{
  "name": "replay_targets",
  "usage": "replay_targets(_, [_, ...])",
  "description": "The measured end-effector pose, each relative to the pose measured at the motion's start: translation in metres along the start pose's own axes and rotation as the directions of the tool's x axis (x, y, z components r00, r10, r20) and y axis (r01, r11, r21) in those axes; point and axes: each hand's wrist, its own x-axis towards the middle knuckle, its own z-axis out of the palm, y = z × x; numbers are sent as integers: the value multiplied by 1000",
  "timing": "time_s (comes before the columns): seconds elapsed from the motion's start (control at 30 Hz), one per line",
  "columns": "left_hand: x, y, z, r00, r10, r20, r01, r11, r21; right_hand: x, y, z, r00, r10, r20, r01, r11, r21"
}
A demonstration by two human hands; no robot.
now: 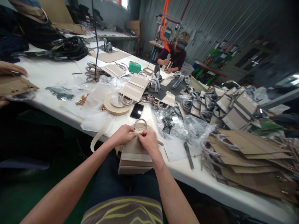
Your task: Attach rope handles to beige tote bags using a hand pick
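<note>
Both my hands meet over a stack of beige bag panels (135, 155) at the table's front edge. My left hand (126, 134) is closed in a pinch at the top panel's upper edge. Close beside it, my right hand (147, 140) is also closed, its fingertips nearly touching the left ones. What lies between the fingers is too small to make out. A plastic-wrapped handle loop (140, 120) stands just beyond the fingertips. From under my right hand a short brown strap end (160, 143) sticks out.
A phone (137, 110) and a roll of cream tape (114, 105) lie just beyond my hands. Clear plastic bags (184, 124) and stacked brown panels (254, 155) are at right. A person (174, 57) works across the table; another person's hand (12, 68) holds a brown panel at left.
</note>
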Motion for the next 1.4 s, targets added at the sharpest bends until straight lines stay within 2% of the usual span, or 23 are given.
replay_targets(0.13, [-2, -10, 5, 1000, -5, -22, 3, 998, -61, -2, 0, 2, 1000, 3, -2, -3, 1000, -5])
replay_targets(0.23, [-7, 6, 2, 999, 20, -39, -26, 989, -148, -1, -2, 2, 999, 29, 19, -29, 999, -14])
replay_targets(0.33, [-20, 45, -22, 995, 44, -88, -69, 950, -304, 1, -5, -2, 998, 65, 6, -65, 996, -63])
replay_targets(0.43, [-39, 81, -63, 963, 56, -262, -144, 933, -330, -5, -7, -6, 999, 7, 32, -3, 994, -105])
replay_targets(0.5, [-53, 89, -83, 949, -9, -315, -119, 916, -382, -19, -6, -4, 996, -87, -3, 86, 987, -137])
replay_targets(0.57, [-67, 83, -88, 949, -94, -301, -72, 865, -496, -38, -3, 5, 975, -204, -91, 181, 961, -211])
replay_targets(0.63, [-80, 70, -78, 953, -167, -253, -29, 780, -625, -57, 1, 17, 943, -308, -126, 261, 919, -296])
replay_targets(0.7, [-91, 55, -59, 956, -219, -194, 5, 674, -739, -71, 6, 29, 925, -367, -99, 312, 880, -358])
replay_targets(0.8, [-103, 42, -28, 964, -252, -84, 60, 517, -854, -79, 11, 40, 919, -386, -82, 323, 855, -406])
replay_targets(0.87, [-108, 38, -13, 967, -255, -27, 97, 461, -882, -79, 13, 44, 912, -398, -96, 325, 846, -423])
replay_targets(1.0, [-111, 34, 0, 968, -252, -2, 123, 477, -870, -80, 17, 47, 886, -443, -139, 352, 836, -421])
replay_targets(1.13, [-115, 32, 2, 966, -243, -86, 60, 537, -841, -82, 23, 41, 862, -475, -176, 395, 848, -353])
replay_targets(1.2, [-118, 29, 6, 955, -247, -166, 5, 571, -821, -84, 26, 30, 853, -490, -181, 444, 863, -241])
replay_targets(1.27, [-121, 26, 16, 942, -251, -222, -28, 600, -800, -86, 25, 12, 860, -449, -241, 444, 893, -76])
replay_targets(1.33, [-123, 23, 28, 939, -265, -219, -9, 620, -785, -87, 19, -9, 886, -339, -316, 387, 916, 103])
replay_targets(1.4, [-123, 21, 39, 939, -288, -185, 39, 628, -777, -84, 9, -30, 926, -227, -300, 311, 912, 269])
